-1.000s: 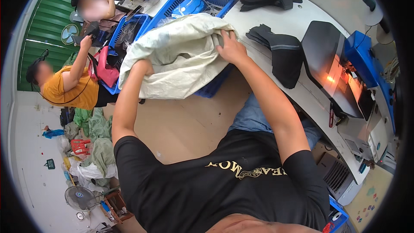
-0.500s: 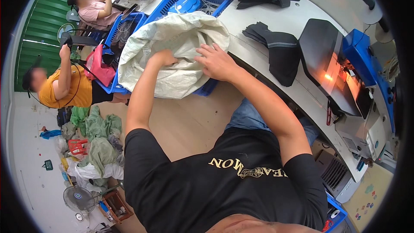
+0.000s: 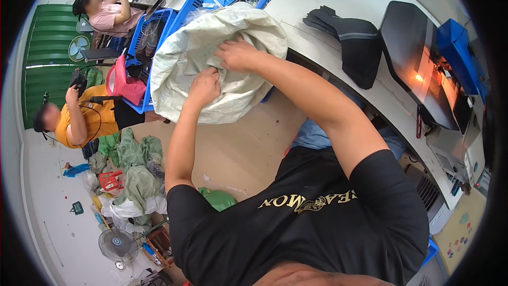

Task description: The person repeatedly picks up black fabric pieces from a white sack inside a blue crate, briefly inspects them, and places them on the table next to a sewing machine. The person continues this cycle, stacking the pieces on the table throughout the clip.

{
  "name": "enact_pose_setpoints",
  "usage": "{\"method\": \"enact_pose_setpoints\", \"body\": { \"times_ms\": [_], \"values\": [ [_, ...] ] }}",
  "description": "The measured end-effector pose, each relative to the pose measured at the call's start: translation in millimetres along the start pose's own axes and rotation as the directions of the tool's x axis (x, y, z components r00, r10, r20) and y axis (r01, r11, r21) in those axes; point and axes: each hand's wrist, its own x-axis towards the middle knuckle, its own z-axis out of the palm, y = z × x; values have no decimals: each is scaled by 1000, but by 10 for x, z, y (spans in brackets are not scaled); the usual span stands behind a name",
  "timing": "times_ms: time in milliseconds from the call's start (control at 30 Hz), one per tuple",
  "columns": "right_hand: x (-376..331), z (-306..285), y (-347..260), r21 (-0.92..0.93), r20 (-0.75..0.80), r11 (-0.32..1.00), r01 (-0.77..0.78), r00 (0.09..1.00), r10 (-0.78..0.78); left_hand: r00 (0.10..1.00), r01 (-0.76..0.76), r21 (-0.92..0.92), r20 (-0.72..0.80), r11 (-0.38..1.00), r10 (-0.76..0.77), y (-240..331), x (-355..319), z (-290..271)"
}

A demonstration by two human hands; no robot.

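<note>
A large white woven sack (image 3: 174, 87) with its mouth wide and its rim rolled outward stands in front of me, against the blue baskets and the table. Both my hands are inside its mouth. My left hand (image 3: 205, 86) is closed, its fingers curled into the sack's crumpled inner fabric near the close side. Just beyond and to the right, my right hand (image 3: 236, 55) lies on the inner fabric, fingers spread and slightly bent. The bottom of the sack is hidden by folds.
Blue baskets (image 3: 186, 21) stand behind and left of the sack. Dark cut fabric pieces (image 3: 360, 47) lie on the white table (image 3: 296, 16), beside a dark glossy panel (image 3: 410, 58). Two people sit at the left, near a pile of cloth and bags (image 3: 135, 175).
My right hand has moved left and deeper into the sack. My left hand has drawn slightly nearer to me, its fingers now curled. The whole view has shifted a little.
</note>
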Motion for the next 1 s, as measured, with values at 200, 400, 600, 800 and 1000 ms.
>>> {"method": "enact_pose_setpoints", "body": {
  "times_ms": [200,400,600,800,1000],
  "values": [
    [89,-13,405,-57,161,950,-306,937,311,842,213,50,498,976,-210,-351,-306,-252],
    [102,-351,431,-59,191,944,-324,925,329,851,519,-65,133,852,-508,-806,-336,-452],
    [176,-588,201,142,3,975,-169,985,170,724,482,-180,-470,858,-505,-920,311,-493],
    [160,-615,613,59,-387,954,-294,874,294,606,506,-410,-457,759,-651,-1099,1282,-282],
    [-471,-487,250,86,-379,995,-40,923,70,593,686,-342,-248,642,-766,-1660,1546,484]
  ]
}}
